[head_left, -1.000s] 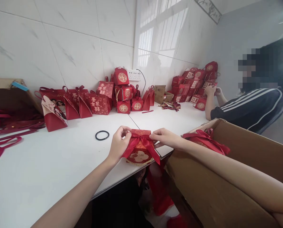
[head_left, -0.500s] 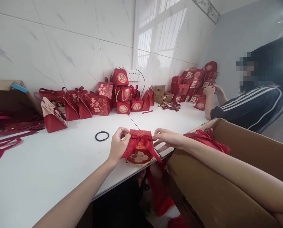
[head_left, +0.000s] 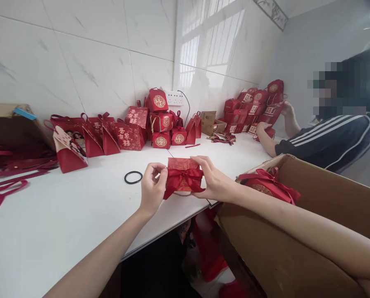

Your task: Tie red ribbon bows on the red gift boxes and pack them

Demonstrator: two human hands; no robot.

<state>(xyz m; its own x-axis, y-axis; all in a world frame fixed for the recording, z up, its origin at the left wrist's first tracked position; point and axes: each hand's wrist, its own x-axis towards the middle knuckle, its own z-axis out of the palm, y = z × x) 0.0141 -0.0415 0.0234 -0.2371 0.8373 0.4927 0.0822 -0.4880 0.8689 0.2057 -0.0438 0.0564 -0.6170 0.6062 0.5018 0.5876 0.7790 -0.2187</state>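
A red gift box (head_left: 181,163) with a red ribbon bow (head_left: 185,179) on it is between my hands, above the white table near its front edge. The thumb and fingertips of my left hand (head_left: 153,186) are pinched at the bow's left loop. On the other side, my right hand (head_left: 214,180) grips the box's right side, thumb low and fingers along the top edge. The box's printed front is mostly hidden under the ribbon. A black elastic ring (head_left: 133,178) lies on the table left of my left hand.
An open cardboard carton (head_left: 259,231) at the right holds a red box with a bow (head_left: 270,182). Red gift boxes (head_left: 161,140) line the wall. Loose ribbons (head_left: 5,194) lie at far left. A co-worker's arm (head_left: 321,136) reaches red boxes at the back right.
The gift box has tilted, so its bow side faces me more and its printed front is mostly hidden. My right hand has moved from the ribbon onto the box's side.
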